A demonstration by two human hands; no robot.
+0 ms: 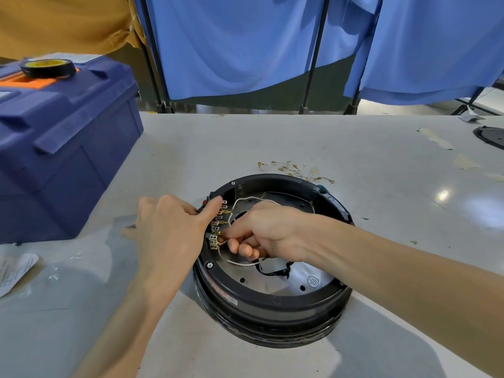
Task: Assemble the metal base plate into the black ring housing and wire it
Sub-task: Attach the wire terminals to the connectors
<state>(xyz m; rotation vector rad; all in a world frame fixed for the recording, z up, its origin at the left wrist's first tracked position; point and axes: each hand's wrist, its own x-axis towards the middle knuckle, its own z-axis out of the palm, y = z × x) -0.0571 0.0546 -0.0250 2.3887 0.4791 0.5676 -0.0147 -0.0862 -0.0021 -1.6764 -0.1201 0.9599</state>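
Note:
The black ring housing (272, 301) sits on the grey table with the metal base plate (272, 282) lying inside it. A row of metal terminals (218, 227) runs along the housing's left inner wall, and white wires (240, 261) loop over the plate. My left hand (169, 230) grips the housing's left rim, its thumb lying by the upper terminals. My right hand (261, 230) reaches inside the ring and pinches a wire's brass connector at a lower terminal.
A blue plastic toolbox (60, 148) stands at the left with a roll of black tape (49, 68) on its lid. Several loose wires with brass connectors (294, 169) lie behind the housing. A paper label (15, 271) lies at the left edge; another black part (491, 136) at far right.

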